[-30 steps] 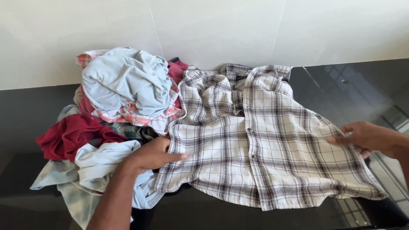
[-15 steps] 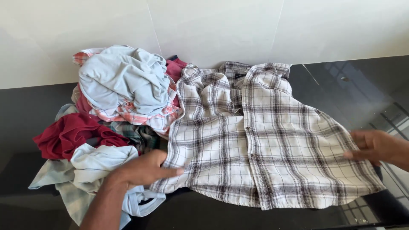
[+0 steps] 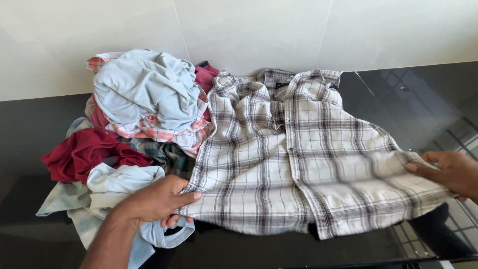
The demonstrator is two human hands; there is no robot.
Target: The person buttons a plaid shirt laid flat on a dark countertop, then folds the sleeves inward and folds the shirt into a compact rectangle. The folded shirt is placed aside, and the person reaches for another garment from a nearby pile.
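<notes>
Shirt: a grey-and-white plaid shirt (image 3: 298, 164) lies spread flat, front up and buttoned, on the black glossy counter (image 3: 428, 94), collar toward the wall.
My left hand: my left hand (image 3: 154, 201) rests at the shirt's lower left hem, fingers (image 3: 186, 197) laid long and close together on the cloth edge, thumb side tucked under; it appears to pinch the hem.
My right hand: my right hand (image 3: 450, 172) is at the shirt's right edge, fingertips closed on the fabric there, which lifts slightly off the counter.
Pile: just left of the shirt and touching it, a heap of clothes: a pale blue garment (image 3: 142, 89) on top, a dark red one (image 3: 84, 152) lower left.
Wall: a cream tiled wall (image 3: 259, 30) behind.
</notes>
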